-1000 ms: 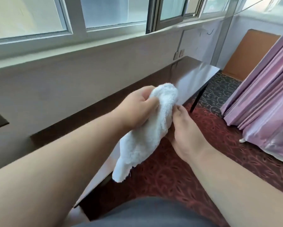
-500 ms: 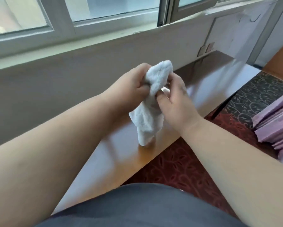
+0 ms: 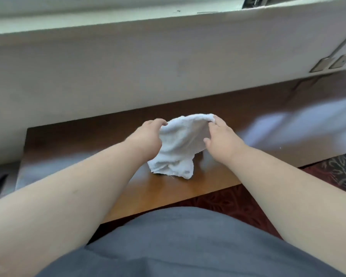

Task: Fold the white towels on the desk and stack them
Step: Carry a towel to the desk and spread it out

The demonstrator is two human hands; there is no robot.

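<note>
Head view: left hand (image 3: 148, 136) and right hand (image 3: 222, 138) each pinch the top edge of the towel (image 3: 178, 148), held above desk (image 3: 72, 156) centre, its lower hem crumpled on the wood. Risk: hem stays bunched as the towel goes down, so the fold comes out crooked. Desk glossy brown, glare at 3 o'clock. Wall (image 3: 128, 66) at 12; patterned carpet (image 3: 338, 170) at 4.

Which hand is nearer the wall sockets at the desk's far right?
Right. The right hand grips the white towel's right side, toward the wall sockets; the left hand grips its left side, farther away.
</note>
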